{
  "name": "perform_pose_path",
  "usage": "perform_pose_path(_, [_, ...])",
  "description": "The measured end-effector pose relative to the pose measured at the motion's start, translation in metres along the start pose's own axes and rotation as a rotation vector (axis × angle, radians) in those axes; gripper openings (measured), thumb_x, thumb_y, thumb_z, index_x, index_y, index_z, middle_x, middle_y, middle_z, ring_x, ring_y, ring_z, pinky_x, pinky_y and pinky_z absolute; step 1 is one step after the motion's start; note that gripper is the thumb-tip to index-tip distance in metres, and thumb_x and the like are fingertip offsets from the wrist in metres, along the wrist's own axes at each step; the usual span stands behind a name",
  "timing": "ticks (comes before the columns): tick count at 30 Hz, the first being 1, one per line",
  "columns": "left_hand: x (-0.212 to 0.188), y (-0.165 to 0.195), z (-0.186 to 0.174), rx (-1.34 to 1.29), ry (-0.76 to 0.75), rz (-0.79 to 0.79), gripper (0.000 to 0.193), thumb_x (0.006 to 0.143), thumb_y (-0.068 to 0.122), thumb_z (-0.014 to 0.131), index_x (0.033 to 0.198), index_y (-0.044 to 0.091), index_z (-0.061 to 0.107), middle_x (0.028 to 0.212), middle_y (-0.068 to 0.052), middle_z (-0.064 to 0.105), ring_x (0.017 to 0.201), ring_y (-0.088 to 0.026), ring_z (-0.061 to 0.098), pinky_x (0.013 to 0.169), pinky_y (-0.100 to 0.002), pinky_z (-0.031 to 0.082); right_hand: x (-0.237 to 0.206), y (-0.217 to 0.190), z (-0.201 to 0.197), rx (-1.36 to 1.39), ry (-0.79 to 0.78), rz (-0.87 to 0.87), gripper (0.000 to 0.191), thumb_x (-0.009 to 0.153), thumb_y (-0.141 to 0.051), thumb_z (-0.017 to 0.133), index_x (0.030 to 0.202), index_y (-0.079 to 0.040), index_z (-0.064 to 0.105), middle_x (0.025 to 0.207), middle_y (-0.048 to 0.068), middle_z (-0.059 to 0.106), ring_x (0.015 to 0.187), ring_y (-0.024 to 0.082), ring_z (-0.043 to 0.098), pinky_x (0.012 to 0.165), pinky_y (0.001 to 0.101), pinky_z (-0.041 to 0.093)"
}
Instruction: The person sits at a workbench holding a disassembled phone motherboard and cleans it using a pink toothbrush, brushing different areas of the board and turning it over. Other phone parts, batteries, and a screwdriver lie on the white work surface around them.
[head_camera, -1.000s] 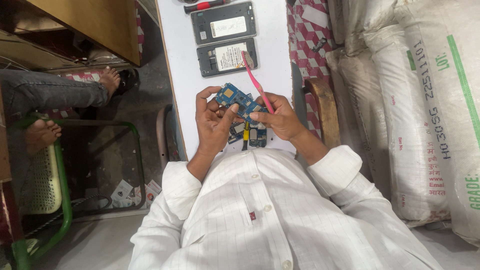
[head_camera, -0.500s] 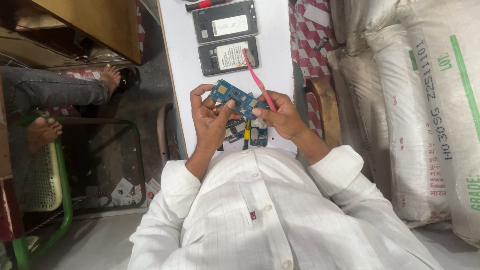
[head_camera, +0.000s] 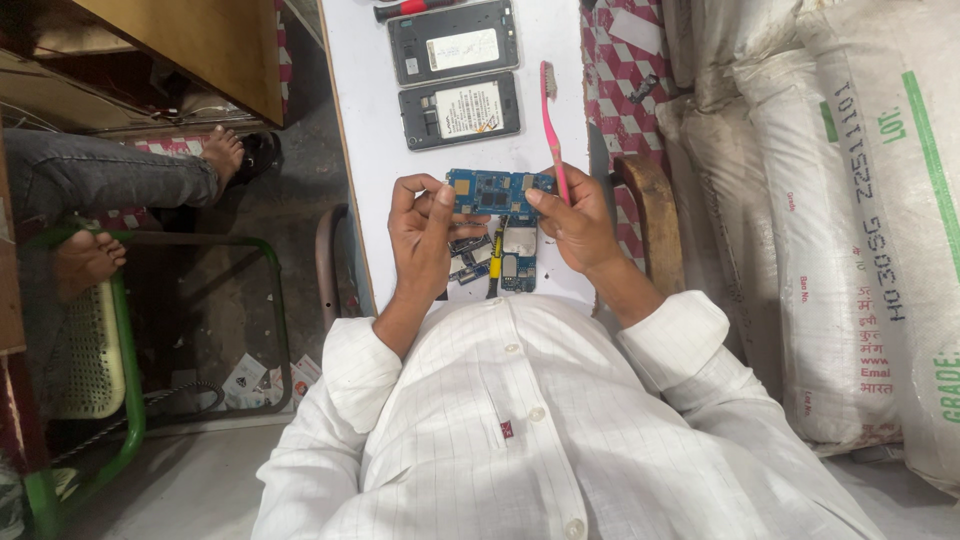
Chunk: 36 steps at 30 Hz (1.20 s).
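Circuit board (head_camera: 497, 191), blue, is held flat above the bench (head_camera: 365, 120) between both hands, component side up, presumably so its face is presented to the eye. Left hand (head_camera: 420, 235) is pinching the board's left edge, thumb on top and fingers (head_camera: 405, 192) curled beneath. Right hand (head_camera: 572, 220) is pinching the right edge with thumb and forefinger, and a pink toothbrush (head_camera: 550, 125) is gripped in the same hand, bristle end pointed away and lifted clear of the board, apparently kept ready as a cleaning tool. More board pieces and small parts (head_camera: 495, 260) are laid on the bench just under the hands, with a yellow-handled tool among them. Two opened phone bodies (head_camera: 455, 75), backs off and battery bays shown, are parked further up the bench, well apart from the hands. A red-handled tool (head_camera: 405, 8) is seen at the top edge. Bench is white and narrow. White woven sacks (head_camera: 850, 220) are stacked at the right, a red checked cloth (head_camera: 625, 80) beside the bench. Another person's bare feet (head_camera: 225, 152) and a green chair frame (head_camera: 130, 350) are seen at the left, over a grey floor.
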<state>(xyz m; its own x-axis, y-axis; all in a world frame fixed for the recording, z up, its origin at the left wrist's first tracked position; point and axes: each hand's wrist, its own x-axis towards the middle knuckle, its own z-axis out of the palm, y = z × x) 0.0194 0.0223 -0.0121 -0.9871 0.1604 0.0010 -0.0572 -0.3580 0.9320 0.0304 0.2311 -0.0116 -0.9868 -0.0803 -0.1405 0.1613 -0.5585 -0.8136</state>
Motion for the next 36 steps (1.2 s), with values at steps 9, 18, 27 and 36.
perform_pose_path(9, [0.0003,0.0031,0.0009,0.013,0.001,-0.022,0.031,0.106,0.016,0.058,0.131,0.002,0.049,0.099,-0.017,0.076,0.084,-0.021,0.078,0.067,-0.028,0.068,-0.0005,0.0009,-0.0017,-0.009,0.003,-0.025,0.013,0.096,-0.005,0.072,0.104,-0.005,0.062,0.083,0.0,0.064,0.055,0.0,0.043,0.045,0.0184,0.032])
perform_pose_path(18, [0.0004,-0.0007,0.0027,0.014,-0.021,-0.152,0.028,0.104,0.014,0.063,0.123,-0.005,0.065,0.094,-0.016,0.077,0.078,-0.018,0.077,0.067,-0.029,0.068,-0.0006,-0.0006,-0.0027,-0.003,0.006,-0.043,0.019,0.096,-0.005,0.071,0.114,-0.003,0.065,0.085,0.0,0.066,0.054,0.0,0.044,0.045,0.0175,0.033])
perform_pose_path(27, [-0.0021,-0.0037,0.0057,-0.012,-0.071,-0.181,0.021,0.099,0.008,0.069,0.115,-0.004,0.064,0.095,-0.014,0.075,0.077,-0.017,0.076,0.067,-0.027,0.067,-0.0018,-0.0006,-0.0015,-0.1,-0.006,-0.099,0.019,0.093,-0.005,0.077,0.109,-0.004,0.066,0.084,-0.002,0.065,0.057,0.0,0.045,0.047,0.0176,0.032])
perform_pose_path(36, [-0.0033,-0.0041,0.0069,0.039,-0.1,-0.191,0.018,0.095,0.006,0.072,0.107,-0.003,0.063,0.09,-0.016,0.074,0.076,-0.017,0.077,0.063,-0.026,0.067,-0.0001,0.0005,-0.0009,-0.04,0.031,-0.109,0.015,0.094,-0.008,0.078,0.098,-0.008,0.063,0.086,0.001,0.07,0.061,0.0,0.053,0.047,0.0176,0.036])
